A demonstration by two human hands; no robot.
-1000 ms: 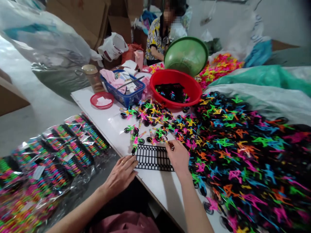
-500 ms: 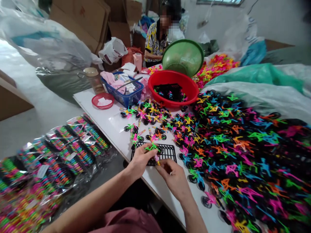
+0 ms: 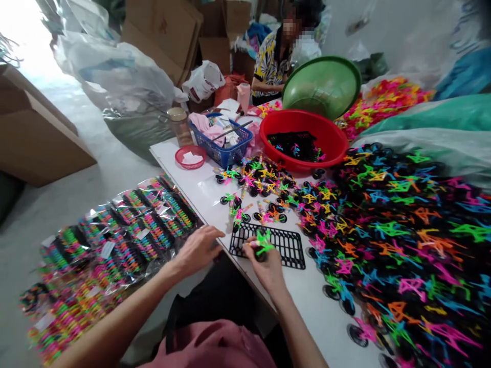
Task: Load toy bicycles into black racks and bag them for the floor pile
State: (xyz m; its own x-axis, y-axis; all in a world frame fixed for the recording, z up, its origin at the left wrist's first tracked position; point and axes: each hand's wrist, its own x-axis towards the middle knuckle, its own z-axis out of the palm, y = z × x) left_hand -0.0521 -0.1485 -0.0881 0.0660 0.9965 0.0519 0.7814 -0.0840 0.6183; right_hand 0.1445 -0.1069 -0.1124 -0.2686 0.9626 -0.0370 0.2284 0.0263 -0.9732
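Observation:
A small green toy bicycle (image 3: pixel 264 242) with black wheels is pinched in my right hand (image 3: pixel 266 260), over a black plastic grid rack (image 3: pixel 286 246) near the table edge. My left hand (image 3: pixel 200 250) is off the rack to the left, at the table's edge, its fingers apart and nothing visible in them. Just behind the rack, several assembled toy bicycles (image 3: pixel 264 176) lie in a loose group on the white table (image 3: pixel 172 162). The large heap of colourful toy bicycles (image 3: pixel 406 230) covers the table's right side.
Behind are a red basin (image 3: pixel 303 122) holding black racks, a tilted green basin (image 3: pixel 322 87), a blue basket (image 3: pixel 226 148) and a small red tray (image 3: pixel 191 163). Bagged toys (image 3: pixel 130 230) lie at the left. A person (image 3: pixel 270 66) sits across the table.
My left hand has let go of the green bicycle and moved left to the table edge. The bicycle is now in my right hand. The camera view has shifted left.

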